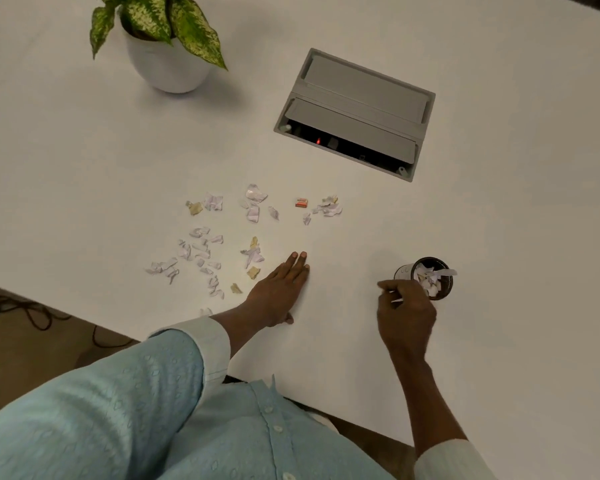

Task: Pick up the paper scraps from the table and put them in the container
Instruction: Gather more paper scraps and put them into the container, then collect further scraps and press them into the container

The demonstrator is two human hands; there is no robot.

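Several torn paper scraps (201,252) lie scattered over the white table (499,220), some white, some tan, one orange-red (301,202). A small dark round container (442,271) stands at the right, filled with white scraps. My left hand (278,292) rests flat on the table with straight fingers, just right of the nearest scraps (253,258). My right hand (404,311) is beside the container's left rim, fingers curled, pinching a small white paper scrap (396,300).
A potted plant in a white pot (167,64) stands at the back left. A grey cable box (355,112) with its flap open is set into the table at the back. The table's near edge runs diagonally past my body; floor with dark cables (32,313) shows at left.
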